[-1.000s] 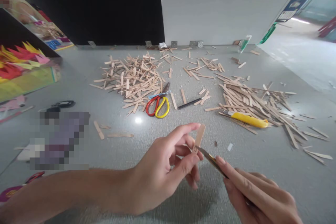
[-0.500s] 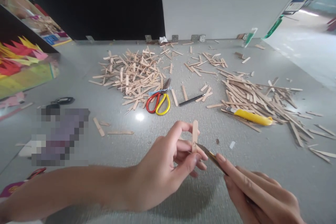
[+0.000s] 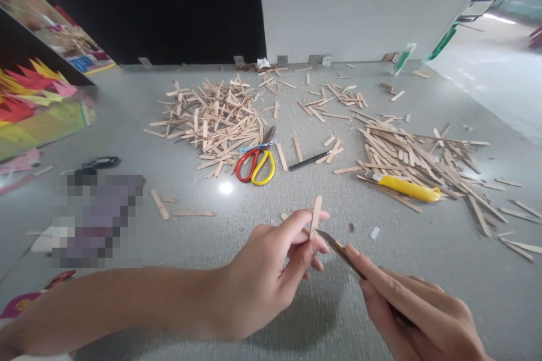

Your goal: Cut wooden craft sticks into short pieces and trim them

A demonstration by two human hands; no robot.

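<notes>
Between its thumb and fingers, my left hand (image 3: 265, 273) pinches a short wooden craft stick (image 3: 316, 215), which stands nearly upright and leans a little to the right. My right hand (image 3: 423, 307) grips a slim craft knife (image 3: 339, 249) from above, with its forefinger along the handle. The blade's tip is at the lower right edge of the stick; whether it cuts in I cannot tell. Beyond my hands lie scissors (image 3: 259, 164) with one red and one yellow handle, a black pen (image 3: 310, 161) and a yellow utility knife (image 3: 409, 187).
A heap of cut sticks (image 3: 224, 118) lies at the back left, and a pile of longer sticks (image 3: 406, 149) at the right. Upright black and white boards (image 3: 359, 8) with metal hinges close off the back. A green-capped tube (image 3: 404, 60) leans there. Coloured paper (image 3: 38, 87) is at the far left.
My left hand has shifted slightly left, and the stick has turned and now tilts more to the right. My right hand and the craft knife have barely moved.
</notes>
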